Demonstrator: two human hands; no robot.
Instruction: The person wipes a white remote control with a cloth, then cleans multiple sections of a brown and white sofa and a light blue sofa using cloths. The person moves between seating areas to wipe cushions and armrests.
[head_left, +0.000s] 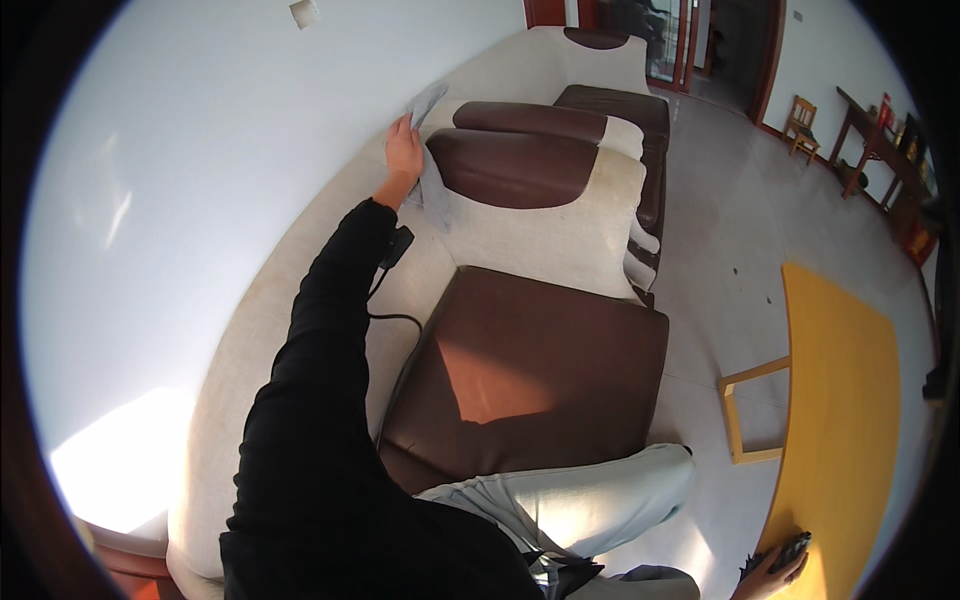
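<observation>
At the top of the sofa backrest (255, 330), my left hand (405, 154) has its fingers on a thin grey cloth (433, 180). Part of the cloth sticks up past the fingertips, and the rest hangs down beside the sofa's armrest (517, 165), which is cream with a brown leather pad. My right hand (772, 576), at the lower right edge of the picture, grips a small dark object (792, 551) at the yellow wooden table (840, 420); its kind is unclear. Below my left arm is a brown leather seat cushion (525, 367), partly sunlit.
A black device (397, 246) with a cable (405, 316) is by my left forearm. The white wall (187, 150) runs along the sofa's back. Farther off are another brown seat (615, 105), a small wooden chair (802, 124) and a dark side table (874, 135) bearing several items.
</observation>
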